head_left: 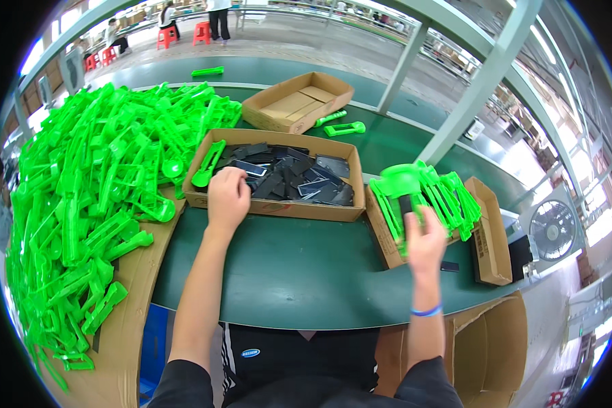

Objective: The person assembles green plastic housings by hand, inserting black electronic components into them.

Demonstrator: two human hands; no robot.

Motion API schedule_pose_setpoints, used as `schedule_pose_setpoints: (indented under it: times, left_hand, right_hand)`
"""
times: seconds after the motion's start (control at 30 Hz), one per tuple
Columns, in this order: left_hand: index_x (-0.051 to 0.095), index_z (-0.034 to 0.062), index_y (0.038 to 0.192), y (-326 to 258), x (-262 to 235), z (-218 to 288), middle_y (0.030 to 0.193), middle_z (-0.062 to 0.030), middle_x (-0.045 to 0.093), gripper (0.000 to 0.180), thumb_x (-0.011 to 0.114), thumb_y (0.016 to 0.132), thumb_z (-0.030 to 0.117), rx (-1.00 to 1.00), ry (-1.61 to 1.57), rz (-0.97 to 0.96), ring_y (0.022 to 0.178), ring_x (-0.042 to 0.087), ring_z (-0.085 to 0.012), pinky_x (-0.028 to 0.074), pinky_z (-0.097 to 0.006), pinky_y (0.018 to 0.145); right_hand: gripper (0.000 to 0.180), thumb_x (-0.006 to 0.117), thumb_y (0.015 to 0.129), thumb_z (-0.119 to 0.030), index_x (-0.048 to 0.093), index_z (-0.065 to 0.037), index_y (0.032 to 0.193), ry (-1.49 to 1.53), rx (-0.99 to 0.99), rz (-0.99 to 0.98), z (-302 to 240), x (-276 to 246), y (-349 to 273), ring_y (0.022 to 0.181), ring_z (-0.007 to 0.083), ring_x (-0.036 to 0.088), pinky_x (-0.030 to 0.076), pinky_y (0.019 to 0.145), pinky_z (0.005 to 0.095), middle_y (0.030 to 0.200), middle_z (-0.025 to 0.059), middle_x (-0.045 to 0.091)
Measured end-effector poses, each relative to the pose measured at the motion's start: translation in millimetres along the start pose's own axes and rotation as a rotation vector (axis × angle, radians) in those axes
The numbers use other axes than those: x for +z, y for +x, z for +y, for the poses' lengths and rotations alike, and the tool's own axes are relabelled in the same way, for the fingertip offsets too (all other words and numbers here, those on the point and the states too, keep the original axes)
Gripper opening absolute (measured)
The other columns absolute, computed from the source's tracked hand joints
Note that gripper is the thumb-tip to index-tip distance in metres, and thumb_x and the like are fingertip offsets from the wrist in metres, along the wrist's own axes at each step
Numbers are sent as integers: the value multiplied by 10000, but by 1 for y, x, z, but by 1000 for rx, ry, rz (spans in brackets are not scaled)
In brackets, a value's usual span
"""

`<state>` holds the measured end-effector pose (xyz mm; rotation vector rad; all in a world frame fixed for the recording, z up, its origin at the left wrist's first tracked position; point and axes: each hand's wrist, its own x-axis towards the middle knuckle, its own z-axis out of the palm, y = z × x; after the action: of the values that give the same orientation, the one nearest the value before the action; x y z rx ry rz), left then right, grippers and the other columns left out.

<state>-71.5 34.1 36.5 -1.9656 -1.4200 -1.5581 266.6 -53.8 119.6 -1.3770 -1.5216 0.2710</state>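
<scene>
My left hand point(228, 194) is over the near left edge of a cardboard box point(272, 208) full of thin black rectangular panels point(285, 175). Its fingers are curled together, and whatever they may hold is hidden. Just beyond them, a green plastic part point(209, 163) leans in the box's left end. In my right hand point(425, 238) is a green plastic frame point(400, 179) with a rounded end, slightly blurred, with a dark panel along its middle. It is held up in front of a second cardboard box point(382, 234) packed with rows of similar green frames point(449, 197).
A large heap of green frames point(109, 177) covers the left side on cardboard. An open carton point(296, 102) stands behind the panel box. At right stand another carton point(491, 238) and a fan point(552, 230). A dark panel point(449, 266) lies on the green table point(285, 272).
</scene>
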Motion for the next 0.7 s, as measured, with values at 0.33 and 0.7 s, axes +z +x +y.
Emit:
schedule_pose_setpoints:
  times: [0.33, 0.7]
  left_hand:
    - [566, 58, 712, -2, 14, 6, 765, -88, 573, 29, 591, 709, 72, -87, 122, -167, 756, 565, -283, 438, -410, 643]
    - [639, 68, 794, 34, 31, -7, 827, -133, 655, 327, 694, 687, 372, -531, 226, -849, 821, 632, -274, 497, -373, 738]
  right_hand:
    - [314, 615, 741, -42, 566, 12, 1047, -712, -489, 168, 53, -32, 53, 1088, 341, 489, 380, 928, 407, 1063, 157, 562]
    - [238, 592, 651, -1, 598, -37, 885, -143, -910, -63, 1, 88, 0, 965, 286, 564, 436, 857, 413, 932, 101, 596]
